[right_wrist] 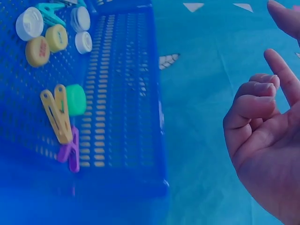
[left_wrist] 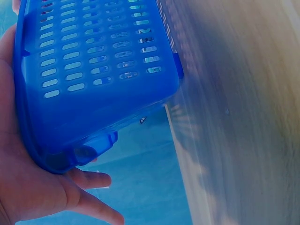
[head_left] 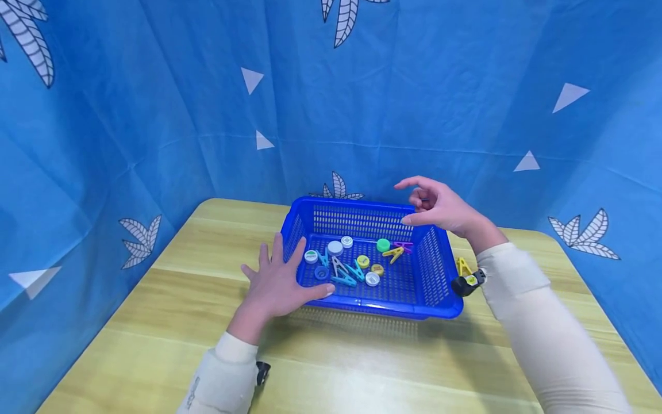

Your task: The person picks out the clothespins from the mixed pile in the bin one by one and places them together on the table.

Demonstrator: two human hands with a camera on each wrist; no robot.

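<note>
A blue plastic basket (head_left: 383, 307) stands on the table with bottle caps and clothespins inside. My left hand (head_left: 274, 287) rests on its left front corner, fingers spread and thumb along the rim. Above the back right rim, my right hand (head_left: 443, 208) hovers empty, thumb and index finger apart and the other fingers loosely bent. Nearest below it lie a green cap (head_left: 383, 245), a yellow clothespin (right_wrist: 57, 115) and a purple clothespin (right_wrist: 70, 152). Farther left are a blue cap (head_left: 321, 273), teal clothespins (head_left: 343, 279), a white cap (head_left: 372, 279) and a yellow cap (head_left: 363, 261).
Outside the basket, another yellow clothespin (head_left: 462, 265) lies on the wooden table (head_left: 170, 299), beside the right wrist and partly hidden by its camera. A blue patterned cloth (head_left: 439, 109) hangs behind the table and along its sides.
</note>
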